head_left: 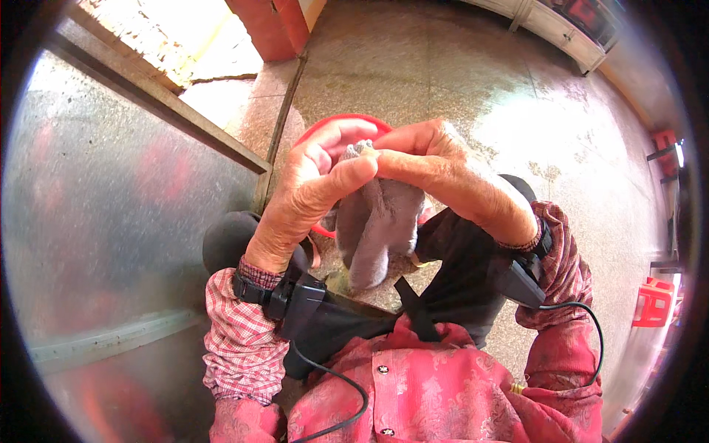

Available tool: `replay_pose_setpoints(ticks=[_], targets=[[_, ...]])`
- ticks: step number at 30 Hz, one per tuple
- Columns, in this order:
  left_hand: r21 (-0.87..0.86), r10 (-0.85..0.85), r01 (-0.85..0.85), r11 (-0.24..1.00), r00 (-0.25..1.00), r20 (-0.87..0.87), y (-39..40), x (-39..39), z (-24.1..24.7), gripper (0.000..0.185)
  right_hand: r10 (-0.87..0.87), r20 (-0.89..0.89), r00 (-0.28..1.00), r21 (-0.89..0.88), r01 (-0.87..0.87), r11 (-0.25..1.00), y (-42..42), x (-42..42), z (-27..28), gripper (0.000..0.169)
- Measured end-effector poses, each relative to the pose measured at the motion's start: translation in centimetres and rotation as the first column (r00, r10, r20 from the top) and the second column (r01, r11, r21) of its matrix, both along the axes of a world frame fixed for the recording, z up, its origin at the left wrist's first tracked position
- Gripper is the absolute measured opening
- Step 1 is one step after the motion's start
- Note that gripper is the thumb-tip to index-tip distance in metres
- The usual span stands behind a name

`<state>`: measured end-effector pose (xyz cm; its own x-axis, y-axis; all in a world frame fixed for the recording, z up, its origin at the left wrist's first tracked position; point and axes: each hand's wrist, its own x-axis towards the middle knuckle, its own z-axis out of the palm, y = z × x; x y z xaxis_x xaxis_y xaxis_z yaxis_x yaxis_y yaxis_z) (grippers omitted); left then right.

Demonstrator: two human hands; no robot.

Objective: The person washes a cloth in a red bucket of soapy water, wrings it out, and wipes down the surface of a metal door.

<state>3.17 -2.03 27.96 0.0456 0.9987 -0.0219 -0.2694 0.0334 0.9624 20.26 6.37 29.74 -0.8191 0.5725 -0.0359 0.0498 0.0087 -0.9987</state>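
Note:
A grey, soft-looking knitted fabric piece, perhaps a sock or a glove, hangs down between my hands. My left hand pinches its bunched top edge between thumb and fingers. From the other side, my right hand grips the same edge, and the two thumb tips meet there. Behind the fabric stands a red round basin or tub with its rim partly hidden by my hands; its contents cannot be made out.
To the left is a metal-sheeted door panel beside a bright doorway and a red post. A pale cabinet stands at the far right, a red plastic stool nearer. Black devices with cables are strapped to both wrists.

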Motion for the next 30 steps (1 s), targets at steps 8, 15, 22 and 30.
replay_pose_setpoints(ticks=[8, 15, 22, 30], targets=[[-0.275, -0.168, 0.119, 0.954, 0.972, -0.165, -1.6, -1.5, 0.2, 0.036, 0.109, 0.172, 0.979, -0.173, -0.079, 0.982, -0.6, 0.5, -0.7, 0.032], [-0.325, -0.219, 0.137, 0.936, 0.948, -0.230, -2.4, -2.3, 0.2, 0.035, 0.058, 0.111, 0.992, -0.236, -0.031, 0.971, -0.4, 0.6, -1.3, 0.030], [-0.232, -0.049, 0.042, 0.972, 0.999, -0.023, -2.6, -1.8, -1.3, 0.036, -0.016, -0.045, 0.999, -0.311, 0.001, 0.950, 0.3, 0.0, -1.7, 0.035], [-0.293, -0.069, 0.145, 0.945, 0.964, 0.256, -2.9, -0.9, -0.9, 0.035, -0.188, 0.068, 0.980, -0.262, 0.199, 0.944, 1.2, 0.0, -2.1, 0.039]])
